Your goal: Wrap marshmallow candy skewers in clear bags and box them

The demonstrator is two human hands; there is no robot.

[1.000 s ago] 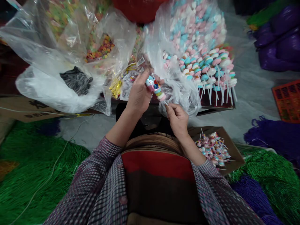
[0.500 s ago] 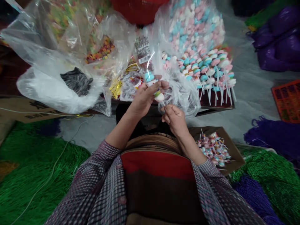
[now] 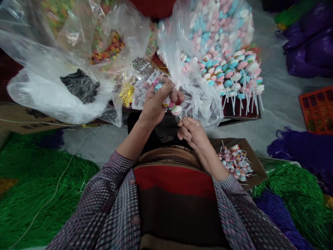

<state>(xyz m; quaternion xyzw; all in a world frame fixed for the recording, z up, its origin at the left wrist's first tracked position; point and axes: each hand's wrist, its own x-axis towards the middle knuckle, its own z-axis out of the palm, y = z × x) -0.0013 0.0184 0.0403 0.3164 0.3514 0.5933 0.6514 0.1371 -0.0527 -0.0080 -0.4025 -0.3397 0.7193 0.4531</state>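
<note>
A marshmallow lollipop (image 3: 176,110) is held between my two hands, slanting up to the left. My right hand (image 3: 193,131) pinches its white stick from below. Fingers of my left hand (image 3: 157,104) are closed around the upper candies and a clear printed plastic wrapper (image 3: 145,68), whose barcode end sticks out above them. The blue candy at the top seems to be inside the wrapper; my fingers hide part of it. The lowest, whitish candy shows bare beside my left fingertips. Crumpled clear plastic (image 3: 203,100) lies just behind my right hand.
Rows of marshmallow lollipops (image 3: 234,76) lie at the table's right, sticks toward me. Behind is a bag of marshmallows (image 3: 221,24). Gold twist ties (image 3: 127,93) and gummy bags (image 3: 109,45) sit left. A cardboard box (image 3: 256,163) of wrapped lollipops stands low right.
The wrapper has tilted to the left and the upper candies are now more covered by my left hand. My left hand has shifted slightly left; my right hand still pinches the stick.
</note>
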